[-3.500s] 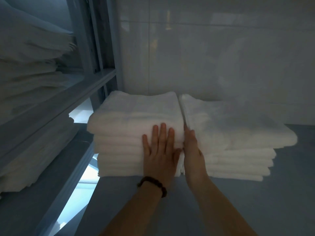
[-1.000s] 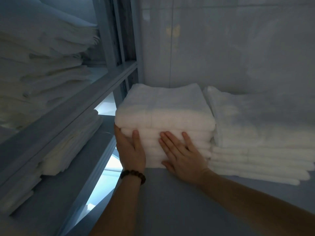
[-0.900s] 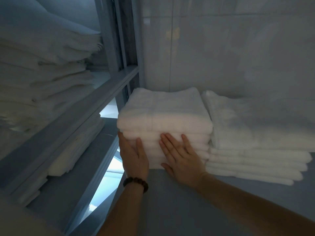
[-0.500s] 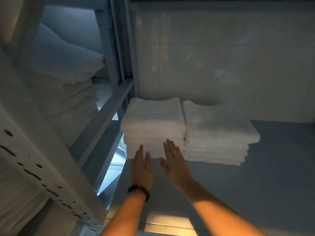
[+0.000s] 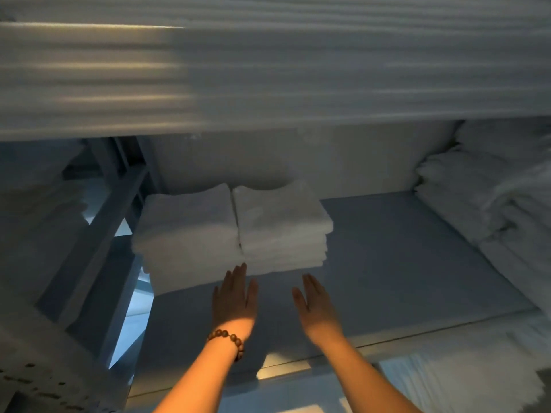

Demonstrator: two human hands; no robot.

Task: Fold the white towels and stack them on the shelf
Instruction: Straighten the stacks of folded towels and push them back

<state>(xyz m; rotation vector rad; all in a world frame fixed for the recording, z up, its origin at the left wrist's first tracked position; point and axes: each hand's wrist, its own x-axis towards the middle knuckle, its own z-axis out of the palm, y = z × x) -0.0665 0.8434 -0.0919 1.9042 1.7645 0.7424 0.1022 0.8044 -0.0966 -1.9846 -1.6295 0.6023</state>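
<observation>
- the left towel stack point(image 5: 187, 234) is sitting at the left end of the shelf point(image 5: 402, 263), beside the metal upright point(image 5: 98, 234).
- my left hand point(image 5: 234, 299), wearing a bead bracelet point(image 5: 228, 338), is hovering flat with fingers straight, gripping nothing; i cannot tell whether its fingertips are touching the stack fronts.
- the right towel stack point(image 5: 283, 228) is sitting flush against the left one.
- my right hand point(image 5: 316, 308) is hanging flat over bare shelf, empty, clear of the towels.
- looser linen piles point(image 5: 477, 198) are lying at the far right.
</observation>
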